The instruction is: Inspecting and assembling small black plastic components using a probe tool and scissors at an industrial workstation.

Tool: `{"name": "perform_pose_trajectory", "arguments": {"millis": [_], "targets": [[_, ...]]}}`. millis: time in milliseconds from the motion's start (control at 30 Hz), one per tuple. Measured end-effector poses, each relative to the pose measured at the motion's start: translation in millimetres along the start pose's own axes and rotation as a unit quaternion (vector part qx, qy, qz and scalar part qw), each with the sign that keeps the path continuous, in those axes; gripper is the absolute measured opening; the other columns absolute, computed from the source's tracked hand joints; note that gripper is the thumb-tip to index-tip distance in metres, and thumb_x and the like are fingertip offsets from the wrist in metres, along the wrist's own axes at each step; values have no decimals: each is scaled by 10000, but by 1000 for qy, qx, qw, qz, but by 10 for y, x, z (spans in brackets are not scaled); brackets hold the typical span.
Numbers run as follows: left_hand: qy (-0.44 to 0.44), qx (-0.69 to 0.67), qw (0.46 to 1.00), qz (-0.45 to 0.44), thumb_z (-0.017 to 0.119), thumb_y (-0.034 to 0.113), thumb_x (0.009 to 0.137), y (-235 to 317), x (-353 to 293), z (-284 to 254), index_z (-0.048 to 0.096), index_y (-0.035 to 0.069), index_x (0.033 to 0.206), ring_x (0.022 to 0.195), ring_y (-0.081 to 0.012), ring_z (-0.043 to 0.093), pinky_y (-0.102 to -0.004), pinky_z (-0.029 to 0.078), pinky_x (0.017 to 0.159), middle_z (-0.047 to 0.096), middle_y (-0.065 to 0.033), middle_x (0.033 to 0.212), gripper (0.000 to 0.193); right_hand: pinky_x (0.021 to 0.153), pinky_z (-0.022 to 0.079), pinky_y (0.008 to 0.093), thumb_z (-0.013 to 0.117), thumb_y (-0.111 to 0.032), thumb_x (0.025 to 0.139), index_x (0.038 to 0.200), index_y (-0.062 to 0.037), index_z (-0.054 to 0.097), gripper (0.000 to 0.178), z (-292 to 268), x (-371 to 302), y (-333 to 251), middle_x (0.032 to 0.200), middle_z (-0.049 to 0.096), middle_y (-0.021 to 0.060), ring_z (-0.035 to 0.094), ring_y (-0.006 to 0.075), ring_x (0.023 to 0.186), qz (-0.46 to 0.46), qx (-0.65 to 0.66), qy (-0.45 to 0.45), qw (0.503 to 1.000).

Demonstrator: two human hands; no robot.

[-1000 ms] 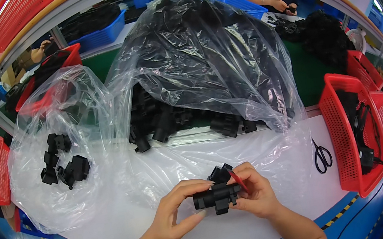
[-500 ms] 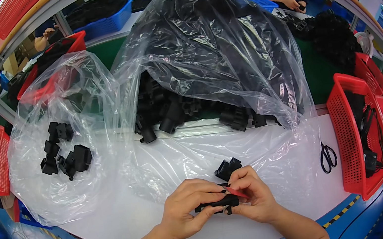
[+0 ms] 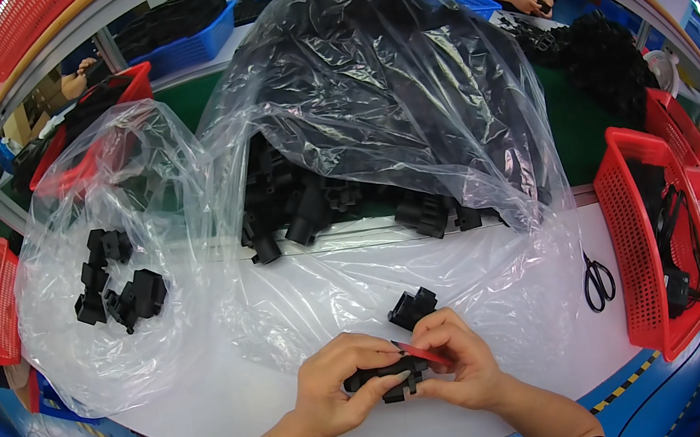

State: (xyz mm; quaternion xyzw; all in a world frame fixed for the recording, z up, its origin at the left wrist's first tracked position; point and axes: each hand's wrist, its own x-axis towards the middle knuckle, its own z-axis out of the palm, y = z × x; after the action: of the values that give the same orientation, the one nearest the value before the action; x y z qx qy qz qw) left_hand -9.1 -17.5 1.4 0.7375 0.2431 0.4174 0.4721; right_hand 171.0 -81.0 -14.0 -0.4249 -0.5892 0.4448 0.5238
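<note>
Component point(image 3: 390, 369) sits in left hand point(image 3: 333, 388), beside right hand point(image 3: 467, 366) holding red tool point(image 3: 426, 354).

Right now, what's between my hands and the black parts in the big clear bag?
In the head view, a separate black part and spread-out clear plastic lie there.

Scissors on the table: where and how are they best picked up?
Probably by the loops of the scissors, coming from the near side: the loops lie nearest, the blades point away, and the red basket stands close on the right.
</note>
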Motion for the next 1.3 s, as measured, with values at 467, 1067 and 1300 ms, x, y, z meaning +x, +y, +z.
{"name": "perform_pose_trajectory", "arguments": {"millis": [467, 1067, 1300], "targets": [[53, -106, 979, -166, 521, 95, 855, 115, 27, 17, 616, -48, 775, 748, -161, 605, -241, 465, 665, 637, -141, 834, 190, 506, 296, 176, 715, -6, 699, 996, -38, 499, 369, 158, 0, -7, 908, 413, -20, 334, 22, 539, 101, 155, 23, 982], [65, -154, 959, -229, 518, 132, 881, 79, -9, 31, 572, -21, 783, 740, -108, 560, -234, 446, 672, 613, -92, 834, 190, 590, 354, 183, 684, 41, 680, 1031, -33, 470, 418, 238, -41, 24, 1044, 433, 68, 370, 26, 591, 62, 145, 28, 987], [10, -85, 984, -158, 480, 117, 898, 52, 12, 50, 549, -9, 903, 840, -128, 550, -254, 439, 749, 584, -90, 927, 144, 548, 318, 168, 668, 38, 721, 1052, -36, 448, 404, 228, 11, -22, 973, 425, 29, 333, 23, 557, 54, 136, 61, 987]]}}
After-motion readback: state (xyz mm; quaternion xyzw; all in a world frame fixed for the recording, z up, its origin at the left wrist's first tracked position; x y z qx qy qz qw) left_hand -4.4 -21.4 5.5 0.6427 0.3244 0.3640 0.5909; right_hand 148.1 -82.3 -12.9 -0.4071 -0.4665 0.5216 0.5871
